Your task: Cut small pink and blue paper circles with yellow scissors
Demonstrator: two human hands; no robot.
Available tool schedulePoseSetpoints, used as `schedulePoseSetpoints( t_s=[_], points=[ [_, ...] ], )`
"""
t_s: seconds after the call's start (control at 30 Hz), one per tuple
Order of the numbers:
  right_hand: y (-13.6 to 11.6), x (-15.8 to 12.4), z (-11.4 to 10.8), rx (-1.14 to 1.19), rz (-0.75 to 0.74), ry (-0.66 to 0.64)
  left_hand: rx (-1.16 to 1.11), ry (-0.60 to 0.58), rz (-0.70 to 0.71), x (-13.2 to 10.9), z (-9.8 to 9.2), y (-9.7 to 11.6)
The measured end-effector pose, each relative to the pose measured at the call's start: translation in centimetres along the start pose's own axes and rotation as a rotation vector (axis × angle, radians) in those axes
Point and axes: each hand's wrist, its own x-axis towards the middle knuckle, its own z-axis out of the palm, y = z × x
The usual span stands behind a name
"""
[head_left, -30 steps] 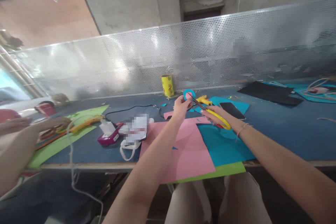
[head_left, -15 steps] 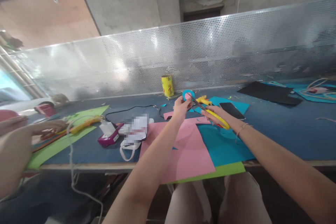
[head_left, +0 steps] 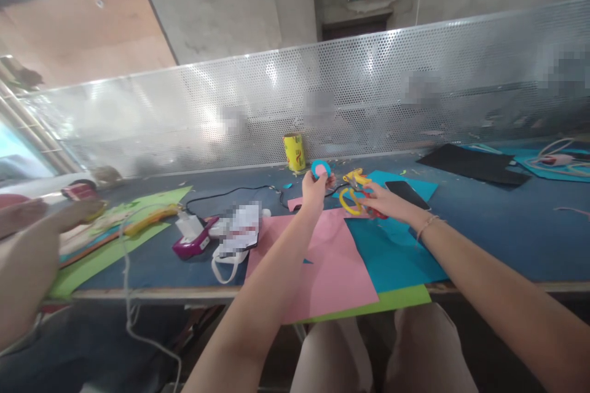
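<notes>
My left hand (head_left: 314, 189) pinches a small round paper piece (head_left: 321, 169), blue at the rim with a pink middle, raised above the table. In my right hand (head_left: 386, 201) are scissors (head_left: 350, 204) with yellow and red handle loops, apart from the paper disc. The blades are hard to make out against the yellow glue gun (head_left: 356, 177) lying just behind. Under my forearms are a pink paper sheet (head_left: 318, 270) and a blue paper sheet (head_left: 396, 264). A dark phone (head_left: 406, 194) rests beyond my right hand.
On the left, a co-worker's hand (head_left: 76, 215) is over green paper (head_left: 157, 230) with a yellow tool. A purple power strip (head_left: 188, 247), a white cable (head_left: 125, 282) and a yellow roll (head_left: 294, 152) are on the table. Black paper (head_left: 474, 164) lies at the right.
The scissors have come away from the paper disc and swung round in my right hand, handles now toward the left. My left hand has shifted slightly left with the disc.
</notes>
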Motion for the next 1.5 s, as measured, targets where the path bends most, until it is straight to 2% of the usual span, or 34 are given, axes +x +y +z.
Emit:
schedulePoseSetpoints(
  t_s=[0.07, 0.17, 0.2, 0.27, 0.33, 0.4, 0.47, 0.57, 0.7, 0.9, 1.13, 1.3, 1.5],
  points=[
    [-0.2, 0.0, -0.5, -0.221, 0.012, 0.012, 0.015, 0.008, 0.001, 0.0, 0.0, -0.1],
    [0.5, 0.7, -1.9, -0.478, -0.072, 0.179, 0.046, 0.007, -0.004, 0.0, 0.1, -0.1],
    [1.1, 1.0, -2.6, -0.523, -0.052, 0.237, 0.06, 0.003, -0.008, 0.0, 0.1, -0.1],
    [3.0, 1.6, -3.8, -0.646, 0.082, 0.359, 0.085, -0.005, -0.021, -0.1, 0.2, -0.1],
    [5.1, 2.1, -4.7, -0.751, 0.291, 0.398, 0.101, -0.009, -0.037, -0.1, 0.2, -0.3],
    [6.8, 2.6, -5.0, -0.767, 0.441, 0.334, 0.116, -0.012, -0.046, -0.1, 0.2, -0.6],
    [7.6, 3.2, -4.8, -0.787, 0.448, 0.256, 0.141, -0.017, -0.05, -0.1, 0.2, -1.0],
    [7.4, 4.3, -3.9, -0.845, 0.433, 0.197, 0.183, -0.038, -0.075, -0.1, 0.1, -1.4],
    [6.9, 5.0, -3.3, -0.846, 0.416, 0.194, 0.181, -0.058, -0.071, -0.3, 0.0, -1.6],
    [8.3, 4.5, -3.4, -0.916, 0.379, 0.193, 0.19, -0.031, -0.12, -1.5, 0.3, -2.4],
    [9.3, 4.2, -2.8, -0.991, 0.285, 0.198, 0.29, -0.113, -0.157, -3.1, 0.4, -4.0],
    [9.5, 3.9, -2.7, -0.985, 0.246, 0.219, 0.312, -0.131, -0.151, -2.9, 0.7, -4.2],
    [9.0, 4.2, -2.9, -0.988, 0.274, 0.151, 0.3, -0.147, -0.122, -2.1, 1.3, -4.4]
  ],
)
